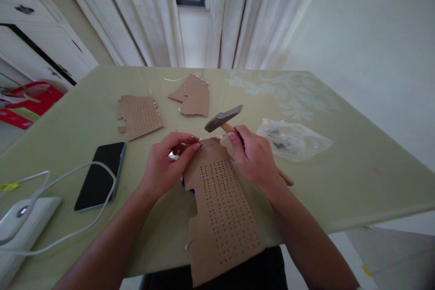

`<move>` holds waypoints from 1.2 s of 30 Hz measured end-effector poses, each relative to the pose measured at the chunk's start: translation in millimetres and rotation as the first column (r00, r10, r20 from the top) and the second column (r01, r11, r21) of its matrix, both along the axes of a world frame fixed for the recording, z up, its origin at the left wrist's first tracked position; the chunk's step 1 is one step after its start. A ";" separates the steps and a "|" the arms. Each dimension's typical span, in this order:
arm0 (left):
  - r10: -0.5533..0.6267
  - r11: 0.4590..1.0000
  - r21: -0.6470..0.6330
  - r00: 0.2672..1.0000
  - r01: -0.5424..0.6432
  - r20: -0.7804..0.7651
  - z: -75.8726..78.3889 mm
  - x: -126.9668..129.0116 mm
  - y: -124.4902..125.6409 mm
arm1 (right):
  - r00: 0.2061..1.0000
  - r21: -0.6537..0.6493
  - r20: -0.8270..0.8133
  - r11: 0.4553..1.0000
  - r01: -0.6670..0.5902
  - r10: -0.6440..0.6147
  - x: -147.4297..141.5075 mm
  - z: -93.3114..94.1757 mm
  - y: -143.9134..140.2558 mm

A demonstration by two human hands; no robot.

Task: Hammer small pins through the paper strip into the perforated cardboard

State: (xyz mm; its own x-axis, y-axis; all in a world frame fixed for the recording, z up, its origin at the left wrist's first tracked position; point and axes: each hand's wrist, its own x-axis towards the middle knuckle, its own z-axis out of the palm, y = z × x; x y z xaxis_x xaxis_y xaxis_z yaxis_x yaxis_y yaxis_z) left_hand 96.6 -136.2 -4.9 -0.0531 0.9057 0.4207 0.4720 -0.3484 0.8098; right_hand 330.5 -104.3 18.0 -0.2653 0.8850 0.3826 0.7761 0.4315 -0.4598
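Table [340, 190]: phone [100, 176], bag [302, 142] flank cardboard [226, 204].

Soft, slightly dim indoor light, palest on the wall strip [193, 38] between the white curtains [231, 13] and on the right-hand wall [380, 50]. Shadows are faint and diffuse. Everything looks a little soft, though the hammer [223, 118] and perforated cardboard [222, 208] are readable. Wide-angle distortion stretches the tabletop [340, 181] toward the sides; the upper-right corner darkens.
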 end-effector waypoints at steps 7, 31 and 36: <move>-0.026 1.000 -0.014 0.999 0.026 -0.039 -0.8 -0.5 1.8 | 1.000 0.012 0.007 1.000 -0.001 0.001 1.8 -1.9 0.6; -0.092 0.994 0.039 0.980 0.101 -0.178 0.4 -1.0 2.7 | 1.000 -0.038 0.002 0.999 -0.007 0.007 3.6 6.1 -0.7; -0.138 0.989 0.025 0.972 0.146 -0.192 3.7 -1.2 4.5 | 0.996 -0.043 0.010 0.995 -0.087 0.088 10.7 45.9 -5.3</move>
State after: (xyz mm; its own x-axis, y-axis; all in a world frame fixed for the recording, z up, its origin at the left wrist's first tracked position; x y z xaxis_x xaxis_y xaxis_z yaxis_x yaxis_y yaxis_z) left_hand 95.4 -131.7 -1.3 0.1591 0.8809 0.4458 0.5590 -0.4526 0.6948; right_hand 341.2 -109.6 63.8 -0.3467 0.8735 0.3418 0.7415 0.4784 -0.4704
